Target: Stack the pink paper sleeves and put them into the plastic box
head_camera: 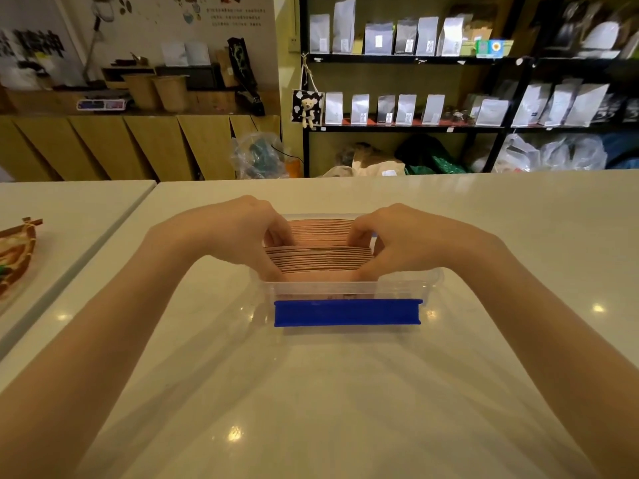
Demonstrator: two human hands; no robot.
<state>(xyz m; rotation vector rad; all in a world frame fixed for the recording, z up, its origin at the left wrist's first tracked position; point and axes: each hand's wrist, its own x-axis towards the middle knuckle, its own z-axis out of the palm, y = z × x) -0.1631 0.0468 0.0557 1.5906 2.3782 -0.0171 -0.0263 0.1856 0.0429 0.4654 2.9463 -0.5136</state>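
Observation:
A clear plastic box (401, 288) with a blue clip (347, 312) on its near side stands on the white table, straight ahead. Inside it, a thick stack of pink paper sleeves (321, 252) stands on edge, filling the box from front to back. My left hand (242, 233) grips the stack's left end, fingers curled into the sleeves. At the right end, my right hand (397, 236) does the same, fingertips pressed between the sleeves. A gap splits the stack into a far group and a near group. The hands hide both ends of the stack.
The box sits on a white table (345, 392) that reaches to my body. A second table (52, 219) on the left carries a small woven basket (14, 257). Shelves of silver bags (415, 108) and a wooden counter (121, 146) stand beyond the far edge.

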